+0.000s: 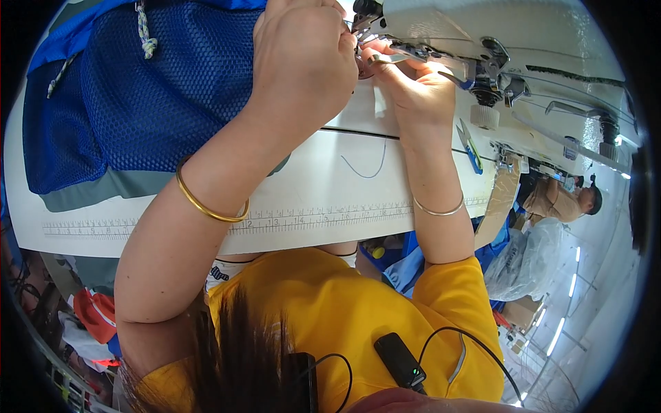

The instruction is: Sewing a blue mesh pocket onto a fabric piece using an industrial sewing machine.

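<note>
My left hand (303, 62) is closed, its fingers curled in beside the needle area of a sewing machine (441, 24). What those fingers hold, if anything, is hidden. From the other side my right hand (423, 96) reaches in, thumb and fingers pinched together by the metal presser parts (389, 58). I cannot make out anything between them. Left of my left arm, a blue mesh bag (165, 96) with grey edging and speckled cords lies on the white machine table (303, 220).
Thread snips (470, 146) with a blue handle lie right of my right wrist. A loose blue thread (372, 172) curls between my forearms. A ruler scale runs along the table's near edge. Beyond on the right are a cardboard piece (499, 203), clear plastic (527, 258) and another person (561, 199).
</note>
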Available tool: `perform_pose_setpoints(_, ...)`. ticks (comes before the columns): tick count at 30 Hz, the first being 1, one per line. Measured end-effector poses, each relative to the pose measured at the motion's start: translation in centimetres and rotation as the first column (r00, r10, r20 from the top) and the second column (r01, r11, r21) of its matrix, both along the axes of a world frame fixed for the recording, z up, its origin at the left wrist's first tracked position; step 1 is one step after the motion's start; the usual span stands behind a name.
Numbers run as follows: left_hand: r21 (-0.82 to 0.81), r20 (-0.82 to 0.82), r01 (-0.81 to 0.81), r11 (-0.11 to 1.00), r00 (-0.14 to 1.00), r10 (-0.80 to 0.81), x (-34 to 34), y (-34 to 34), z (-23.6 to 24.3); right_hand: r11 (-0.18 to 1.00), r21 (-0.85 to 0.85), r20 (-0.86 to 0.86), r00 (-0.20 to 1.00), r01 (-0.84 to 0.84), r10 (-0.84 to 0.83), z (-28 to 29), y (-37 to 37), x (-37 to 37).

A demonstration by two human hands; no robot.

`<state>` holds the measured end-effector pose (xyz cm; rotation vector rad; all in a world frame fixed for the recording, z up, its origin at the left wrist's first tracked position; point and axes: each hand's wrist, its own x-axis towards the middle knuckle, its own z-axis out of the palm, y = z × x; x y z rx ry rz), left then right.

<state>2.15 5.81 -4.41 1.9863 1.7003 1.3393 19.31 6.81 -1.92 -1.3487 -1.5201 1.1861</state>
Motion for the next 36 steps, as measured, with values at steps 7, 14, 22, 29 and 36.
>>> perform_pose_setpoints(7,-0.015,-0.010,-0.004,1.000,1.000,0.004,0.20,-0.07,0.14,0.999,0.008,-0.032,0.999,0.037,-0.036,-0.04,-0.08,-0.26)
perform_pose_setpoints(14,-0.022,-0.015,-0.007,1.000,1.000,0.007,0.27,-0.01,0.16,1.000,-0.018,-0.090,0.996,0.010,-0.012,0.05,-0.09,-0.15)
perform_pose_setpoints(22,-0.016,-0.029,0.012,1.000,1.000,-0.013,0.08,-0.13,0.30,1.000,-0.030,-0.131,0.991,-0.007,0.003,-0.09,-0.04,-0.07)
perform_pose_setpoints(29,-0.032,-0.046,0.007,0.999,0.999,-0.008,0.05,-0.04,0.33,1.000,-0.031,-0.115,0.993,-0.004,0.001,0.21,-0.11,-0.29)
perform_pose_setpoints(36,-0.025,-0.042,-0.002,1.000,0.999,0.001,0.22,0.03,0.35,1.000,0.002,-0.061,0.998,-0.023,0.023,0.17,-0.03,-0.14)
